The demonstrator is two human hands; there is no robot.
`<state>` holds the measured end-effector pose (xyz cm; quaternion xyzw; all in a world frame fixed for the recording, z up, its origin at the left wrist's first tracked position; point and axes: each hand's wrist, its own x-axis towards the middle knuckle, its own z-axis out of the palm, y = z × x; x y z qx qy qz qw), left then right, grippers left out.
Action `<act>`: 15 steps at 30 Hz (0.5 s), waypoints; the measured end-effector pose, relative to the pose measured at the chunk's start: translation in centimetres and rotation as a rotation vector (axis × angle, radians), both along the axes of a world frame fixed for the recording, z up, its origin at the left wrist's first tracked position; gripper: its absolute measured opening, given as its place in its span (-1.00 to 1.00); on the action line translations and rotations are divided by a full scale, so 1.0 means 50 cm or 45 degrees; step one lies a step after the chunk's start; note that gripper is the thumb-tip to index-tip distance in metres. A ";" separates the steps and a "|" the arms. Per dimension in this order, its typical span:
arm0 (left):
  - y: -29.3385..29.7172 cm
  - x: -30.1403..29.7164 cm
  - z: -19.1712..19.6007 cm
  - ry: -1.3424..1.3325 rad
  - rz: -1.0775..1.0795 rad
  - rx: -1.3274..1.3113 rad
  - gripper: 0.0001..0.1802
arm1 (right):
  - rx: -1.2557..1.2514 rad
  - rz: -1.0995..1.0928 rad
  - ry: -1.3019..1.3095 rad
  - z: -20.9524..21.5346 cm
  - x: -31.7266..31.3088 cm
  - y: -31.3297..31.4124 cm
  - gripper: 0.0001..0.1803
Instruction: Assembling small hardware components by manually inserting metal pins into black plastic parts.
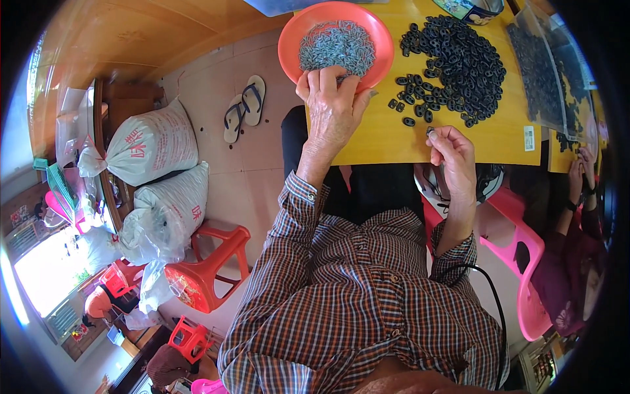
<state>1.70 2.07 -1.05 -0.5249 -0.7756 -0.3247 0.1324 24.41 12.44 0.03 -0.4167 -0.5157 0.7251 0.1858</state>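
Observation:
An orange-pink plastic bowl (287, 56) holds a heap of small grey metal pins (338, 46). My left hand (331, 102) reaches over its near rim, fingers bent down at the pins and thumb held apart; the fingertips are partly hidden. Above the table's near edge, my right hand (454, 154) is closed, pinching a small black plastic piece (430, 132) between thumb and forefinger. Just beyond it lie several loose black oval pieces with two holes (409, 121), beside a large pile of the same black pieces (459, 62).
The yellow table (367, 141) ends close to my lap. At its right stands a clear plastic bin (535, 72) of black pieces; a round tin (476, 10) is at the back. Another person's hands (581, 167) work at far right. Sandals (243, 108), white sacks (157, 141) and a red stool (207, 262) are left.

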 end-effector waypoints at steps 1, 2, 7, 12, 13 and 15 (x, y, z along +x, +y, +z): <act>0.000 -0.001 -0.002 -0.003 -0.007 0.022 -0.73 | 0.008 0.006 -0.008 -0.001 0.000 0.000 -0.86; 0.000 -0.002 -0.004 -0.002 -0.006 0.022 -0.73 | 0.009 0.007 -0.007 0.000 0.000 0.000 -0.86; -0.005 -0.007 -0.007 -0.006 0.013 0.072 -0.78 | 0.008 0.002 0.027 -0.001 0.001 -0.001 -0.86; -0.012 -0.008 0.000 -0.011 0.045 0.027 -0.73 | -0.007 -0.009 0.036 -0.002 -0.001 -0.003 -0.85; -0.010 -0.006 0.005 -0.001 0.046 0.024 -0.69 | 0.005 -0.011 0.031 -0.002 0.000 -0.005 -0.85; -0.001 -0.001 0.015 0.006 0.028 -0.012 -0.66 | 0.009 -0.019 0.023 0.001 0.000 -0.007 -0.86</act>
